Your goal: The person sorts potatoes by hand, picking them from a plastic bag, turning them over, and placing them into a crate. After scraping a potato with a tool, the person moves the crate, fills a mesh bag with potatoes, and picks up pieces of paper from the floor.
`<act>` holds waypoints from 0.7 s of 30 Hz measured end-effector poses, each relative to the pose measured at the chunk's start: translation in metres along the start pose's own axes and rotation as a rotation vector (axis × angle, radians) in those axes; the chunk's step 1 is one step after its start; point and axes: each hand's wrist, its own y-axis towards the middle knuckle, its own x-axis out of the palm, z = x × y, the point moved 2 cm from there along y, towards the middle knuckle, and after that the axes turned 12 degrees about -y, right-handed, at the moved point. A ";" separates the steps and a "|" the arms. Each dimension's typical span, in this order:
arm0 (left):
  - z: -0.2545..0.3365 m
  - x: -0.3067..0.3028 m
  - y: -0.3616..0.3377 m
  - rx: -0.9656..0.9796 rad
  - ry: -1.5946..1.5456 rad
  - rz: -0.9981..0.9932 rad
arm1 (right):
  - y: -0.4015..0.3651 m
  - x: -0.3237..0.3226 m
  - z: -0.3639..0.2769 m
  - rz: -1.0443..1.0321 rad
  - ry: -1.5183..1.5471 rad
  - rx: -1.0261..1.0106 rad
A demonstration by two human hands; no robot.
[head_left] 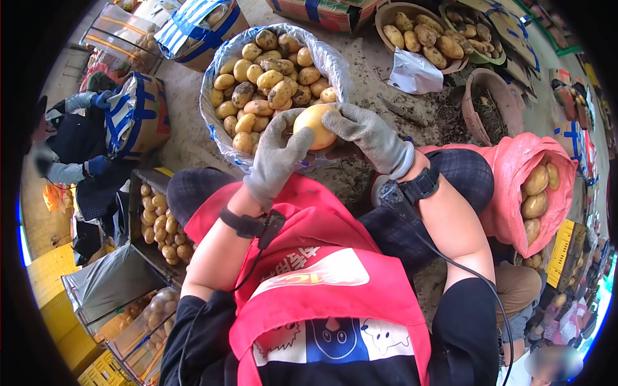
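A smooth yellow potato (315, 126) is held up between my two gloved hands, over the near rim of a plastic-lined basket (214, 71). My left hand (278, 154), in a grey glove, grips the potato's left side with the thumb across its front. On the right side, my right hand (371, 134) closes on the same potato, its thumb near the top. Inside the basket lie many potatoes (269, 79), some clean and yellow, others with dark, dirty patches. The fingertips behind the held potato are partly hidden.
At the upper right stand a tub of larger potatoes (425, 35) and a pink bucket (492, 106). A pink sack of potatoes (534, 199) is beside my right knee, and a crate of potatoes (161, 222) by my left. Another person (77, 141) works by a box at left.
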 end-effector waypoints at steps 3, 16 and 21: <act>-0.005 -0.001 0.002 0.056 0.148 0.012 | -0.001 -0.003 0.003 -0.006 0.004 -0.008; -0.019 0.006 0.002 -0.181 -0.556 -0.188 | -0.001 -0.009 0.001 0.211 -0.571 -0.519; -0.014 -0.005 0.002 -0.012 -0.509 -0.153 | 0.006 -0.011 0.003 0.177 -0.541 -0.378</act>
